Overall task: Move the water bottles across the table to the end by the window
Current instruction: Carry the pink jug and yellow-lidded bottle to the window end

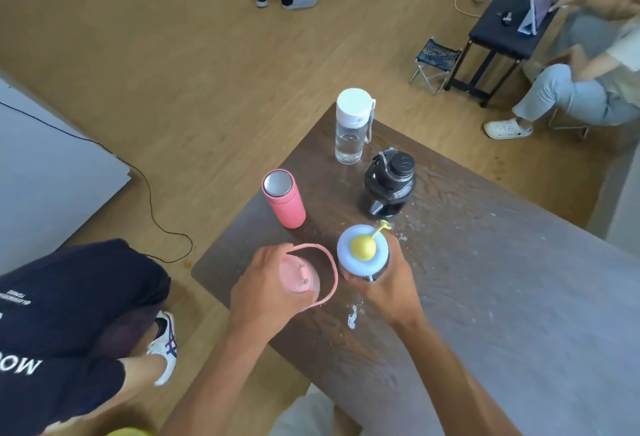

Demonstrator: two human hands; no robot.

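Note:
Several bottles are on a dark wooden table (pixel 485 279). My left hand (pixel 266 293) grips a pink bottle with a looped pink strap (pixel 299 276). Right beside it, my right hand (pixel 388 283) is wrapped around a bottle with a pale blue lid and a yellow ball on top (pixel 362 248). Farther along the table stand a pink flask with a steel cap (pixel 284 198), a black jug with a handle (pixel 389 184) and a clear bottle with a white cap (pixel 351 125) near the far corner.
White specks and a white smear (pixel 352 317) mark the tabletop. A seated person's legs (pixel 86 297) are close on the left. A black cable (pixel 152 200) runs over the wooden floor. Two folding stools (pixel 434 61), a dark bench (pixel 512 26) and other people are beyond the table.

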